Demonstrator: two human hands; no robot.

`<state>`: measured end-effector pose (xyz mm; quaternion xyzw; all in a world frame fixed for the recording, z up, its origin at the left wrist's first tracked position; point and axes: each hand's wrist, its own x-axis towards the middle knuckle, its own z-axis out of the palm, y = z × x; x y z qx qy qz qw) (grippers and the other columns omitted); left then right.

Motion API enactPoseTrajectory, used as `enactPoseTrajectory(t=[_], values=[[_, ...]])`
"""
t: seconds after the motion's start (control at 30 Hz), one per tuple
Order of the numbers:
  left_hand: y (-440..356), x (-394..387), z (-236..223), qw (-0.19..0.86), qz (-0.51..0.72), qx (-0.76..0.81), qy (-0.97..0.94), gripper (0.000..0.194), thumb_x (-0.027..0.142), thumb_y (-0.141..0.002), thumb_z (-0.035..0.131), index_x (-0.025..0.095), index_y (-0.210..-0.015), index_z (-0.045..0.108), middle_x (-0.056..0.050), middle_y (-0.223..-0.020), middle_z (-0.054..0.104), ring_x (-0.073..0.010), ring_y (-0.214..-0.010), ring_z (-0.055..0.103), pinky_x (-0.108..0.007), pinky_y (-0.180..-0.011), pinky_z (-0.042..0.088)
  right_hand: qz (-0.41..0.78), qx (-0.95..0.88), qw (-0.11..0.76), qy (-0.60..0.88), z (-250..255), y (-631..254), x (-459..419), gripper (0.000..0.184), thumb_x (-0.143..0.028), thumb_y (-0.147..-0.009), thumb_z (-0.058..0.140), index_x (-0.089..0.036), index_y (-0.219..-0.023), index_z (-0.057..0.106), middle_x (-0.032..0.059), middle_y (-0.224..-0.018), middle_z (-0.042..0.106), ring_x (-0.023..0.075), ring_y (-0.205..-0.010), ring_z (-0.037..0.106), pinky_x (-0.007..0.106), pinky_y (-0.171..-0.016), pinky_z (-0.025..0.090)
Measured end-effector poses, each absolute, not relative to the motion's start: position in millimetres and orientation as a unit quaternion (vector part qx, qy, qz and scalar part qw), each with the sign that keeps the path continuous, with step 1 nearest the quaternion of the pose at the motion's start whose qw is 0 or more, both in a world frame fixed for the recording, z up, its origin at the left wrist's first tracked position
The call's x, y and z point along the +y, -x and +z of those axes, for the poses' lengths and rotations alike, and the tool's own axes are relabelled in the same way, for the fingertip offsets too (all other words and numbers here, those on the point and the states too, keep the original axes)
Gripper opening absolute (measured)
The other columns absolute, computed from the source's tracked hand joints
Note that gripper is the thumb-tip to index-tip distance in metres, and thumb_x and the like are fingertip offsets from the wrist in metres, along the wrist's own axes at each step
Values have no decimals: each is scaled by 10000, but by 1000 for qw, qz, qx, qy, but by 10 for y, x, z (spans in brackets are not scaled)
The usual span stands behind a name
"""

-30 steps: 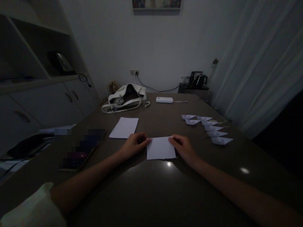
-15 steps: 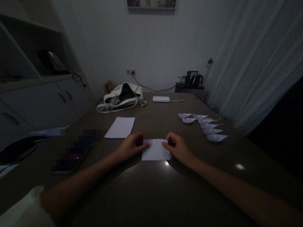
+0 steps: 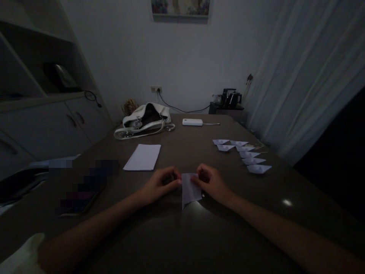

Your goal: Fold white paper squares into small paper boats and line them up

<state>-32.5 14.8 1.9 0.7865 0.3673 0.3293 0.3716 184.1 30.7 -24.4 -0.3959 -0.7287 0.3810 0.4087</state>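
held sheet (image 3: 191,190): between your hands, to the right of the paper stack (image 3: 142,157) and a little nearer you than it. your left hand (image 3: 162,185) brings thumb and forefinger together at the sheet's left edge, by the look of it a light pinch; the other fingers are curled. your right hand (image 3: 213,184) grasps the sheet's upper right part, thumb on the face, fingers bent behind.

change: half a second ago you had the sheet spread wide under both thumbs. now it shows much narrower, its lower edge slanting to a point at the left (folded over or merely turned, you cannot tell). judgement: you have gone from flattening to reshaping, and the sheet is no boat so far.

farther out: seven paper boats (image 3: 253,161) sit well to the right of the stack, arrangement unchanged, so your change is confined to the sheet. beyond the stack lies a white bag (image 3: 164,110); beyond and to the right of the stack, a white power bank (image 3: 192,122).
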Motion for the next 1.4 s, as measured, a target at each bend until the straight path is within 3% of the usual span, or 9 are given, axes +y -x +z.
enactPoseTrajectory(t=[0.17, 0.37, 0.6, 0.73, 1.0, 1.2, 1.4], values=[[304, 125, 10, 450, 305, 350, -763, 276, 399, -835, 569, 165, -979, 551, -38, -909, 623, -185, -851, 579, -285, -750, 444, 421, -728, 393, 373, -200, -1820, 264, 297, -405, -742, 672, -188, -737, 469, -36, -615, 498, 96, -531, 479, 209, -489, 380], [218, 30, 53, 509, 287, 354, -730, 327, 447, -877, 478, 176, -1010, 605, -40, -979, 650, -214, -969, 574, -302, -842, 420, 400, -746, 380, 372, -192, -1823, 244, 284, -400, -746, 671, -185, -728, 487, -27, -634, 517, 101, -559, 496, 208, -504, 384], [100, -72, 68, 580, 309, 402, -638, 340, 451, -782, 621, 155, -934, 550, -25, -826, 641, -173, -803, 599, -255, -702, 437, 415, -738, 400, 350, -134, -1745, 153, 206, -256, -728, 674, -179, -704, 485, -42, -625, 481, 83, -548, 436, 195, -490, 335], [68, -76, 75, 603, 329, 422, -592, 372, 451, -728, 674, 142, -884, 539, -33, -791, 642, -159, -729, 603, -244, -641, 442, 482, -693, 426, 326, -122, -1709, 116, 219, -281, -727, 673, -176, -713, 481, -40, -643, 491, 84, -560, 461, 199, -504, 358], [72, -40, 63, 593, 363, 432, -574, 394, 480, -707, 675, 140, -855, 542, -13, -708, 623, -131, -597, 572, -224, -525, 404, 579, -636, 412, 301, -98, -1711, 58, 249, -433, -838, 510, -184, -831, 530, -27, -596, 539, 108, -515, 547, 224, -471, 454], [96, -21, 59, 577, 372, 421, -593, 368, 449, -739, 656, 126, -892, 568, -26, -743, 638, -146, -653, 589, -242, -579, 425, 548, -646, 422, 324, -105, -1710, 38, 302, -335, -758, 646, -193, -1008, 554, -5, -747, 594, 92, -560, 564, 204, -480, 461], [91, -15, 44, 574, 363, 415, -605, 347, 431, -753, 652, 127, -905, 579, -29, -755, 648, -151, -674, 595, -235, -577, 422, 534, -641, 435, 339, -156, -1711, 84, 249, -322, -760, 657, -180, -960, 619, 6, -734, 628, 90, -555, 557, 209, -499, 455]])
